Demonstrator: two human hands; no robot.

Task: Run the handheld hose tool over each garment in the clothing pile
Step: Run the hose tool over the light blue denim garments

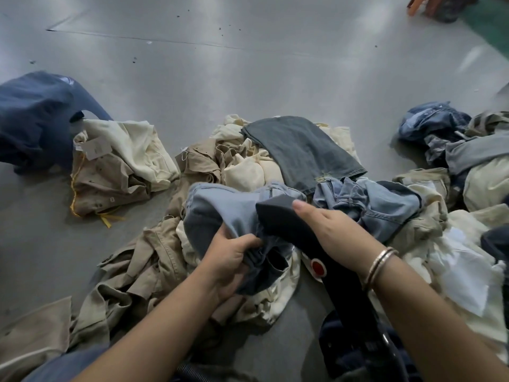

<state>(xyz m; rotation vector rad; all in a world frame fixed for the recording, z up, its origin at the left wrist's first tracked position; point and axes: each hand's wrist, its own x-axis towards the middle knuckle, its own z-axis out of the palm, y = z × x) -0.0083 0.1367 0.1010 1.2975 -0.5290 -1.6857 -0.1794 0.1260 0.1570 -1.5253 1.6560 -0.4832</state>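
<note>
- floor [248, 78]: smooth grey coating, semi-gloss, light streaks reflected, a few dark specks
- hose tool [292, 227]: dark matt plastic body, glossy red button [317, 266]
- light blue garment [220, 210]: faded denim, matt, creased
- grey jeans [303, 153]: washed denim, frayed hem
- khaki clothes [129, 274]: matt woven cotton, wrinkled
- bangles [380, 261]: polished metal
- tag [97, 150]: paper
</note>
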